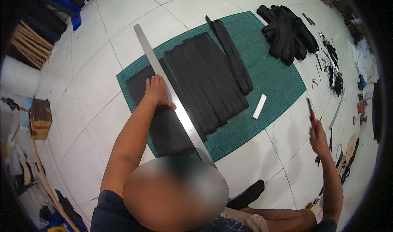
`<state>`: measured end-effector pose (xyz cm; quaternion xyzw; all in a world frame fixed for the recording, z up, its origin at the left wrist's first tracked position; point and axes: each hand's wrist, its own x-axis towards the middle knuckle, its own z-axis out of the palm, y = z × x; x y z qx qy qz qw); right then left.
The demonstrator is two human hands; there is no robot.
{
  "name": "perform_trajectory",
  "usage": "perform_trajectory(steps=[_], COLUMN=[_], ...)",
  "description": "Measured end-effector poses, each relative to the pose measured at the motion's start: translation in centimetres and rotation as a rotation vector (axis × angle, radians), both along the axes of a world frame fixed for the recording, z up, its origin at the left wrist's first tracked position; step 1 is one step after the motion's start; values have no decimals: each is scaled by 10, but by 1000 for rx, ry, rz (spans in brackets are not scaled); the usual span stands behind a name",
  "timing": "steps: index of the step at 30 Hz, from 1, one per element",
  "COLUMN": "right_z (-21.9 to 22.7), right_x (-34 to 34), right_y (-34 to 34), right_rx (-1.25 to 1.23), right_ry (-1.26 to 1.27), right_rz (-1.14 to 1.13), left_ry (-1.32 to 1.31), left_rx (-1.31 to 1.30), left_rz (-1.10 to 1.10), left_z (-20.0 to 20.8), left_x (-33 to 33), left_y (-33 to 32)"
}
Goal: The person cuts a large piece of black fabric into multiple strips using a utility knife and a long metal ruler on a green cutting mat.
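My left hand lies flat with fingers stretched out, pressing on a long steel ruler and the black sheet beneath it. The ruler runs slantwise over the sheet; a blurred oval hides its near end. Right of it, several cut black strips lie side by side on a green cutting mat. Out over the floor at the right, away from the mat, my right hand is closed around a slim red and black utility knife, slightly blurred.
A narrow folded black bundle and a small white block rest on the mat. Beyond its right corner is a heap of black strips. Black scraps litter the tiled floor. A cardboard box stands at left.
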<state>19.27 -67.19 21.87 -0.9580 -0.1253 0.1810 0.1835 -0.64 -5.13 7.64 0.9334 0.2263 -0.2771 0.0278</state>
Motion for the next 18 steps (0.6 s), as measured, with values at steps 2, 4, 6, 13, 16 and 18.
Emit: perform_trajectory(steps=[2, 4, 6, 13, 16, 18], right_z=[-9, -19, -47, -123, -138, -143], right_x=[5, -7, -29, -112, -109, -105], right_y=[101, 192, 263, 449, 497, 527], right_rx=[112, 205, 62, 45, 45, 55], right_ry=[47, 81, -21, 127, 149, 160], right_rz=[32, 142, 286, 469, 472, 479], left_ry=[5, 26, 6, -1, -27, -66], left_rx=[11, 49, 51, 57, 44, 33], left_rz=[18, -17, -21, -73, -82, -79], left_z=[2, 4, 2, 4, 3, 0], left_x=[-2, -2, -3, 0, -2, -4], left_y=[1, 2, 3, 3, 1, 3])
